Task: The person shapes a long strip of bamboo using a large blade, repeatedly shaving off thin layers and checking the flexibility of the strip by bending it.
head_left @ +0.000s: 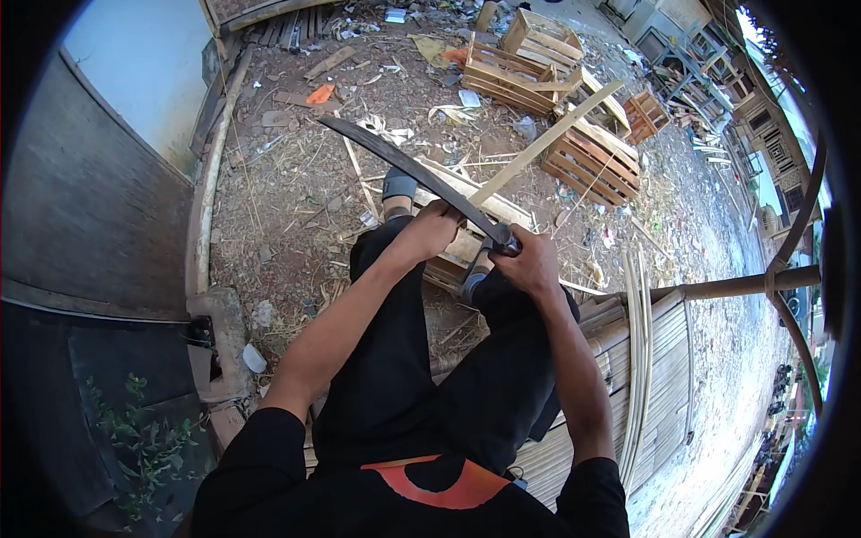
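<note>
Slatted crates (590, 167) stand on littered ground (296, 202), with 1 small reddish crate (644, 118) just beside them on the right. Left of them lies an orange scrap (320, 94). At far left, a pale wall (134, 67) meets a brown panel (90, 188); nearer, a leafy plant (148, 446) shows. A pole (740, 284) juts in at right.

The ground (291, 188) is brown earth, and it is covered with dry straw and small litter. Beyond the hands (529, 263) and to the right of them, there are several wooden crates (592, 168) on this ground. Beyond the hands and to the left lies an orange scrap (320, 94). Farther out, almost straight ahead of them, lies a yellowish sheet (435, 50). To the right of the hands and closer to the body is a slatted surface (668, 359), and long pale strips (639, 377) lie across it.
</note>
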Tool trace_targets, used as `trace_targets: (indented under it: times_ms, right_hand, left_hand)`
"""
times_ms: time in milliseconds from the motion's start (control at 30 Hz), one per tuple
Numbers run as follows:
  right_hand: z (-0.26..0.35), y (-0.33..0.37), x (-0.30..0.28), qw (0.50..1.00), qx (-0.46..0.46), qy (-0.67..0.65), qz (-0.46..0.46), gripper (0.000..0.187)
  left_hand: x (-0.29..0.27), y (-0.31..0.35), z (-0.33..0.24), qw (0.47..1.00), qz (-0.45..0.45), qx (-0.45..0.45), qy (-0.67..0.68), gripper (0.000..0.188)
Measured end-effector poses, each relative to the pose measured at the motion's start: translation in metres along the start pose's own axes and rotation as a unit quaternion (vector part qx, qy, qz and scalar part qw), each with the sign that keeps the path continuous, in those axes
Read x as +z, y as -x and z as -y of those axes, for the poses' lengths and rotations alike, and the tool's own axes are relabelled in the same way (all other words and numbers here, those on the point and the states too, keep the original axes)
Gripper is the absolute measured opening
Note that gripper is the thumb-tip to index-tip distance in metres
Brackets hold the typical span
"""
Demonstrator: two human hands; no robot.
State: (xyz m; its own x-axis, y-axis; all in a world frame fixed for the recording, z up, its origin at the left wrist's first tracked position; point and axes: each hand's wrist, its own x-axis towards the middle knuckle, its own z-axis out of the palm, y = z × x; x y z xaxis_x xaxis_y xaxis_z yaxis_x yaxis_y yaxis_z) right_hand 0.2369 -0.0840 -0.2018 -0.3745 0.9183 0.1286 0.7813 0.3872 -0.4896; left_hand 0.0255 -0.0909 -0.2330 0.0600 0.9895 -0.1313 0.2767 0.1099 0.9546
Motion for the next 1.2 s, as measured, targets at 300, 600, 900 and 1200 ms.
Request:
trace_targets:
  times_ms: [300, 600, 900, 1200]
  right_hand:
    - [-0.043, -0.036, 0.025, 0.999, -0.016, 0.006, 0.036, 0.029]
    - [-0.047, -0.047, 0.029, 0.998, 0.004, 0.055, 0.02, 0.029]
    - [-0.126, -0.053, 0.013, 0.965, 0.245, -0.063, -0.076, 0.032]
    - [-0.037, -0.031, 0.038, 0.999, -0.015, 0.003, 0.05, 0.034]
  left_hand:
    - [0.01, -0.012, -0.002, 0.996, 0.021, 0.027, -0.079, 0.028]
    - [0.013, -0.021, 0.002, 0.999, 0.019, 0.014, -0.047, 0.033]
    - [0.014, -0.011, 0.005, 0.995, 0.057, -0.072, 0.049, 0.049]
    - [-0.002, -0.006, -0.016, 0.961, 0.101, -0.209, 0.15, 0.055]
